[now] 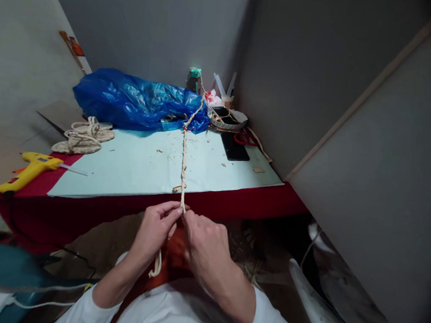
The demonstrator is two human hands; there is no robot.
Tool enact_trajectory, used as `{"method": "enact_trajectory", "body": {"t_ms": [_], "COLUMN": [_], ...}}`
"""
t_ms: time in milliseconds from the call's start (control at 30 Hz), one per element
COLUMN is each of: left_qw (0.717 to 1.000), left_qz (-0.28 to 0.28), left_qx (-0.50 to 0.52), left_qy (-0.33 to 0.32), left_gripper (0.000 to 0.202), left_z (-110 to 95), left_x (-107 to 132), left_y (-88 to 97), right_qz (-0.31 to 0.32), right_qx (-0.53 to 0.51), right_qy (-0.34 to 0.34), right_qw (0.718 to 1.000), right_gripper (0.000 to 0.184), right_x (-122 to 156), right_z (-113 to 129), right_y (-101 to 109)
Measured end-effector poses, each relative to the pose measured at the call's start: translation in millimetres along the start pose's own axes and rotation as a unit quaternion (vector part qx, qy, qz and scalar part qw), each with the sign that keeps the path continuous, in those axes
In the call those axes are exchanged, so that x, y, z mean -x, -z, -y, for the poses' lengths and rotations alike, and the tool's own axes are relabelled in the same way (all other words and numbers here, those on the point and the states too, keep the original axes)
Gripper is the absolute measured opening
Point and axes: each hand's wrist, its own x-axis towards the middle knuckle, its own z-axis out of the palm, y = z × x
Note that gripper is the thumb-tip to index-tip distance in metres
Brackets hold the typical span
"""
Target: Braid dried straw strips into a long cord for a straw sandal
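Note:
A beige twisted rope [184, 151] runs taut from a green post at the back of the table down to my hands at the table's near edge. My left hand [155, 230] pinches the rope's near end with thumb and fingers. My right hand [204, 244] is closed beside it, fingers curled on the same strands. A loose rope tail [156, 266] hangs below my left wrist. A knot sits on the rope just above the table edge.
A pale blue board [133, 167] lies on a red cloth. On it are a yellow glue gun [28, 169], coiled rope pieces [85, 136], a blue plastic bag [138, 100], a black phone [234, 147], red scissors [245, 139] and a round tin [228, 118]. Grey walls close in at the right.

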Motion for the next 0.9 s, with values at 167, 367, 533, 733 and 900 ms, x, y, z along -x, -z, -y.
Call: {"method": "enact_trajectory", "body": {"t_ms": [167,367,533,733,900], "left_qw": [0.992,0.987,0.984,0.985,0.972], "left_qz": [0.004,0.021,0.018,-0.014,0.045], "left_qx": [0.113,0.152,0.162,0.161,0.206], "left_qy": [0.046,0.056,0.066,0.066,0.101], "left_gripper": [0.022,0.020,0.027,0.032,0.033], "left_z": [3,-6,-10,-6,-7], "left_x": [5,1,4,4,0], "left_y": [0.2,2.7,3.7,4.1,2.1], "right_qz": [-0.015,-0.125,-0.021,-0.018,-0.035], "right_qx": [-0.011,-0.186,-0.438,-0.643,-0.641], "right_qy": [0.084,-0.014,-0.025,-0.116,-0.138], "right_qw": [0.996,0.975,0.899,0.757,0.755], "right_gripper": [0.025,0.023,0.020,0.019,0.013], "right_x": [8,-9,-34,-45,-49], "right_z": [3,-13,-17,-10,-6], "right_y": [-7,17,1,-16,-6]}}
